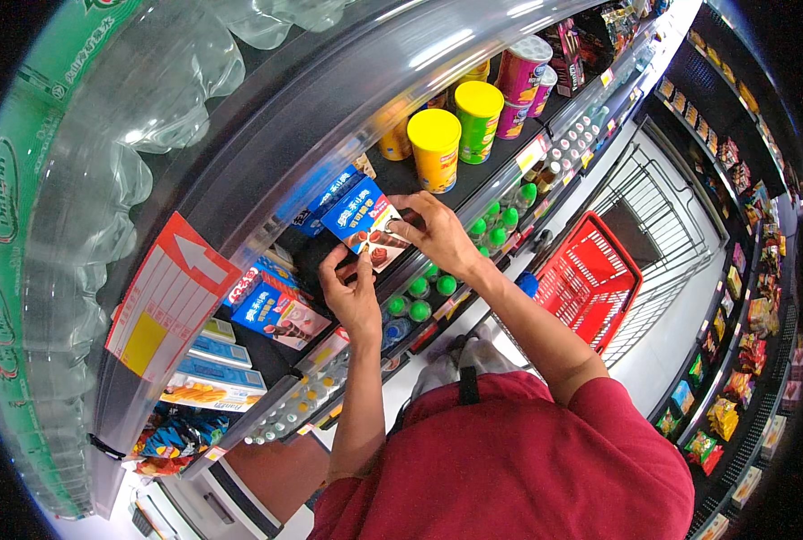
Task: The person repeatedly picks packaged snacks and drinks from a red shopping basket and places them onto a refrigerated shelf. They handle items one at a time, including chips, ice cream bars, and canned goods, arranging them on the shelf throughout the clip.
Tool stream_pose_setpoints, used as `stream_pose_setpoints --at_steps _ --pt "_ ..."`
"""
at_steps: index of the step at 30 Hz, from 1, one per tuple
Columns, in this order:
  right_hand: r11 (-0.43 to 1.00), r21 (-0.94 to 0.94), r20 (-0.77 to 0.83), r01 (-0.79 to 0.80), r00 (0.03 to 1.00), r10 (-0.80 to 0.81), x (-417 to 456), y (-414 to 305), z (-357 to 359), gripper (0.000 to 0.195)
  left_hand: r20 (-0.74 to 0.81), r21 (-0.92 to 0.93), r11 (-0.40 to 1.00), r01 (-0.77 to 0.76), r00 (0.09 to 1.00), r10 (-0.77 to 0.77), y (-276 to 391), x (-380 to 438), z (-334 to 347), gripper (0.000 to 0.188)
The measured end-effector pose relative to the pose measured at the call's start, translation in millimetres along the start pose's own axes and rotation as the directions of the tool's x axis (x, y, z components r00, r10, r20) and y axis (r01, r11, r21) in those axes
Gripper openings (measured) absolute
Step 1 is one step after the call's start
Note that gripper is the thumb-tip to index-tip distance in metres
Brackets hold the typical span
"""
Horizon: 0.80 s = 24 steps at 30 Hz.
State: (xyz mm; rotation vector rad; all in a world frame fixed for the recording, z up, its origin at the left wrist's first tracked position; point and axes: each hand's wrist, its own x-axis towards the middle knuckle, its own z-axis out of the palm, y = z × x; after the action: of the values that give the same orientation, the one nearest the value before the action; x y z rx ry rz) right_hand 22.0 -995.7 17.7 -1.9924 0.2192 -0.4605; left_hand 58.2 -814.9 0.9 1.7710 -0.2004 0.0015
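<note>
A blue and white snack box [366, 226] with pictures of chocolate wafer rolls is between my two hands at the shelf. My left hand [354, 290] grips its lower left edge, thumb on the front. On its right side my right hand [432, 229] has hold, the thumb across the front face. Behind it stand more blue boxes [327, 196], partly hidden. To the left, a similar blue and pink box [280, 317] rests on the black shelf. A yellow canister [435, 150] and a green canister with a yellow lid [477, 121] stand beyond my right hand.
Large water bottles [125, 135] fill the upper shelf, with a red-edged price card [172, 297] hanging from its front. Green-capped bottles [420, 300] sit lower down. A shopping cart [671, 243] with a red basket [594, 277] stands at the right. Snack shelves [739, 337] line the aisle's far side.
</note>
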Motion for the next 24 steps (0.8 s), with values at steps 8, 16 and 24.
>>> stream_pose_setpoints --at_steps 8,16,24 --pt "0.998 -0.013 0.004 0.060 0.998 -0.060 -0.1 7.3 7.5 0.043 -0.001 0.035 0.996 -0.082 0.997 0.082 -16.5 0.9 0.4 0.043" --pt "0.999 -0.026 0.011 0.042 0.999 -0.041 -2.1 3.8 7.1 0.041 0.062 0.010 0.999 0.046 0.997 -0.047 1.4 -1.6 1.3 0.038" --pt "0.998 -0.035 0.015 0.046 0.999 -0.045 -2.5 -3.0 7.5 0.042 0.017 0.104 0.991 -0.085 0.996 0.083 -16.9 3.0 -1.1 0.040"
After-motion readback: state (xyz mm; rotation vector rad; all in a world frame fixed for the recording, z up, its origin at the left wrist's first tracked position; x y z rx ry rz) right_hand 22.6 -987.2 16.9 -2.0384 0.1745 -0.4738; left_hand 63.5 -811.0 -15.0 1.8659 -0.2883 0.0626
